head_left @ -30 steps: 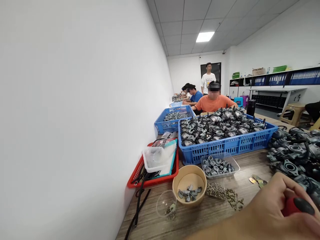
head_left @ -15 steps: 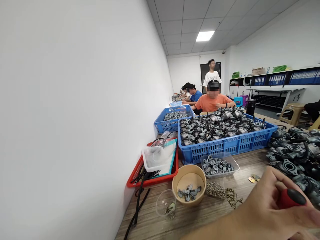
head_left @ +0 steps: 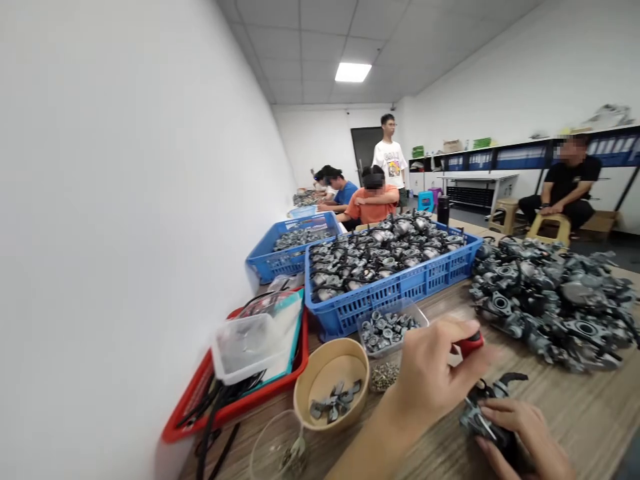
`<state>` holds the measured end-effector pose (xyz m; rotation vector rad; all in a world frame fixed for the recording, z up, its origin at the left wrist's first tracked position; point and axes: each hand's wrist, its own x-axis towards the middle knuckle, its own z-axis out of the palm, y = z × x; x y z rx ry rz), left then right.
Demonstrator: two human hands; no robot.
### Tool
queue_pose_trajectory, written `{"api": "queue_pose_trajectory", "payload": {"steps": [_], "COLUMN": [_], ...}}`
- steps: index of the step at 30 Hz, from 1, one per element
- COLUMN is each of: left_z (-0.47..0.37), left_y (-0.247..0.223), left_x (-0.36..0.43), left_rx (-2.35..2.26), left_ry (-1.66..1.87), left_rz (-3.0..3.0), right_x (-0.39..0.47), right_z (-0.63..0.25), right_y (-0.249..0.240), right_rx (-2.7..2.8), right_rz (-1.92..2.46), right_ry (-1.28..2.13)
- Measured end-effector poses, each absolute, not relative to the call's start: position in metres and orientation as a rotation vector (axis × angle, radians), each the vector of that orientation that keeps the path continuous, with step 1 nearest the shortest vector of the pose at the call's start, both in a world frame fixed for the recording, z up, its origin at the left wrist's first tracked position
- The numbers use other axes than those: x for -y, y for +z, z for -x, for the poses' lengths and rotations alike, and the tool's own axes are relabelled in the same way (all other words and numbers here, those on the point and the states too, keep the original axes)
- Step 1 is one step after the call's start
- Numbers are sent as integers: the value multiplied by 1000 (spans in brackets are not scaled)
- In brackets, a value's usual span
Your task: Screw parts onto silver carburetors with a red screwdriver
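My left hand [head_left: 435, 373] is closed around the red and black handle of a screwdriver [head_left: 471, 343], held upright above a carburetor. The screwdriver's shaft is mostly hidden by my fingers. Low on the right, my right hand [head_left: 530, 433] grips the grey metal carburetor [head_left: 483, 420] against the tabletop, with a black hose sticking out of it. Left of my hands, small brass screws [head_left: 385, 377] lie in a heap, partly behind my left wrist. Beyond them is a clear plastic box [head_left: 417, 317] of small round metal parts.
A blue crate [head_left: 400, 293] piled with carburetors stands ahead, and a loose carburetor heap [head_left: 555, 300] lies right. A cardboard bowl [head_left: 303, 393] holds metal pieces. A red tray [head_left: 173, 430] sits along the wall. Several other people are around the room.
My view has swung right, bringing my right hand, the carburetor and a seated person into sight. The co-worker in orange has lowered their head onto a raised arm.
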<state>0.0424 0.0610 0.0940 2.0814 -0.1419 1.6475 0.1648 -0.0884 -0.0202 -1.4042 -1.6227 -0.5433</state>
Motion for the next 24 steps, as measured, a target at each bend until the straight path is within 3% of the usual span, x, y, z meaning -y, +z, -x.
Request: {"api": "queue_pose_trajectory", "payload": {"steps": [5,10,19,24], "left_z": [-39,-34,-20,-31], "left_y": [104,107,121,102], "left_x": [-62,-54,-54,-50], "left_rx": [303,115,286,182], "left_ry": [1615,1621,1213,1371], "left_rz": [-2223,-2371,-2187,-1987], "right_x": [89,93,91,91], "right_z": [-154,-155,-153,-153], "right_y": [-21,-36,-25,-17], "right_rx": [1585,1561,1544,1576], "right_rz": [1470,1483,1482,1477], "right_ry": [-489,-432,-380,-419]}}
